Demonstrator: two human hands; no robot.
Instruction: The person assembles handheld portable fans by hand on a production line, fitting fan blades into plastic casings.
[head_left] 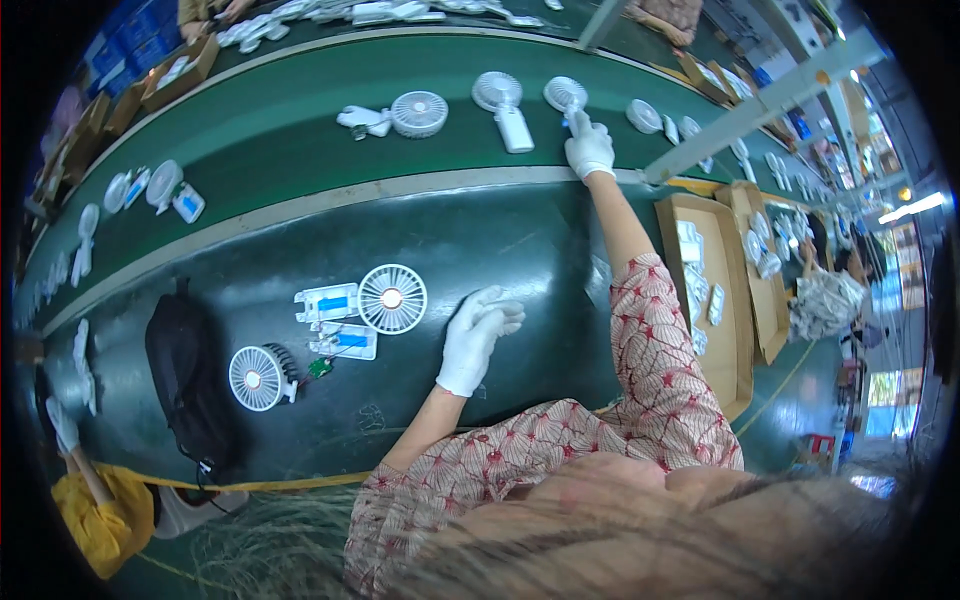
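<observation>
My right hand (590, 147), in a white glove, reaches out over the green conveyor belt. Its fingers close on the handle end of a small white handheld fan (566, 93), and they hide most of that handle. Above the worktable hovers my gloved left hand (481, 336), fingers loosely bent, with nothing in it. To its left lies a white fan (392, 299) face up, beside opened handle shells (345, 342) with blue battery cells. A second fan head (256, 378) rests nearer to me, next to a small green circuit board (319, 368).
A black case (185, 375) lies on the left of the dark worktable (520, 235). Several more fans, such as a white one (505, 110), sit on the belt (280, 120). Right of me stands a cardboard box (725, 350) with white parts. A metal post (740, 115) crosses the belt. Co-workers sit nearby.
</observation>
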